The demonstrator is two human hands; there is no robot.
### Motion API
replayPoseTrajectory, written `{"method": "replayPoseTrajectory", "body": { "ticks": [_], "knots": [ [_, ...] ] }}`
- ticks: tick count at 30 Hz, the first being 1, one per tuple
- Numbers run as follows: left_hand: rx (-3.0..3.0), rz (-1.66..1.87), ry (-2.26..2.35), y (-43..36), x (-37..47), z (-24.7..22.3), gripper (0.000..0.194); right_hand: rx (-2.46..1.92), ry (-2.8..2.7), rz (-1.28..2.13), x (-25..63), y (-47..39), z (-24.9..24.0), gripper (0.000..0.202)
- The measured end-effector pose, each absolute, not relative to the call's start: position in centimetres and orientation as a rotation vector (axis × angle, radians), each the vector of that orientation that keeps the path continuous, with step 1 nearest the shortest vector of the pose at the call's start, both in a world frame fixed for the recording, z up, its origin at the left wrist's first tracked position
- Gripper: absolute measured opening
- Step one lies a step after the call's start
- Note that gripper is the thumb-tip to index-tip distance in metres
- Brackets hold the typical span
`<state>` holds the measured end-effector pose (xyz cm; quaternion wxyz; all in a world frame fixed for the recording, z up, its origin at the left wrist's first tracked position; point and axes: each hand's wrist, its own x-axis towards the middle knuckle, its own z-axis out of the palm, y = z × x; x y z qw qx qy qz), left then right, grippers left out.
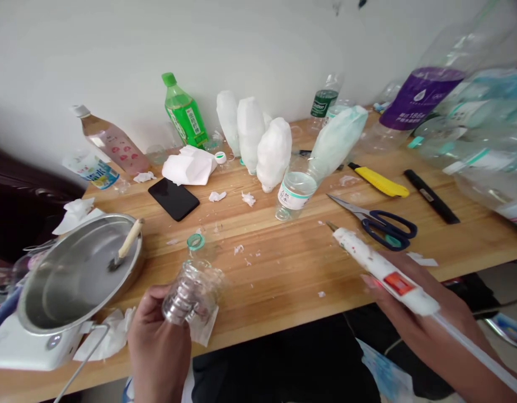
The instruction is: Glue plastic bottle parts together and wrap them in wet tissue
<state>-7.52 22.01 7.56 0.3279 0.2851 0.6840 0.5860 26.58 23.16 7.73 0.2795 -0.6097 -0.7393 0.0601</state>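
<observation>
My left hand (160, 341) is closed around a clear, ridged piece of plastic bottle (191, 296), partly blurred, over the table's front edge. A cut bottle neck with a green ring (195, 242) stands just beyond it. At the right, my right hand (422, 330) grips a white pen-shaped hot glue gun (380, 268) with a red patch on its side. Its metal tip points left and away from me, and a pale translucent stick or cord trails from its back end. Dark-handled scissors (388, 224) lie beyond the glue gun.
White wrapped bottle shapes (274, 154) and a cut bottle with a pale green wrapped top (298, 190) stand mid-table. A metal basin (82, 280) with a brush sits left. Around are a phone (173, 198), yellow cutter (380, 180), black strip (431, 196), large purple-labelled bottle (422, 98) and paper scraps.
</observation>
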Motion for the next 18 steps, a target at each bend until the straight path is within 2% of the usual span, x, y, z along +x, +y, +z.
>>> {"method": "replayPoseTrajectory", "body": {
  "ticks": [7,14,16,18],
  "knots": [
    [0.695,1.489,1.790,22.3,-7.1,6.7,0.024,-1.625,-1.888,0.185,25.6,22.7,9.3,0.018],
    [0.833,1.522,1.846,21.8,-7.4,7.2,0.025,-2.182,-1.869,-0.144,28.6,27.2,7.7,0.043],
    [0.994,1.603,1.896,21.5,-7.2,7.6,0.024,-2.216,-1.949,-0.228,30.2,28.6,7.7,0.051],
    [1.120,1.663,1.894,21.3,-7.1,7.7,0.022,-2.169,-2.048,-0.321,31.5,29.7,8.1,0.052]
  ]
}}
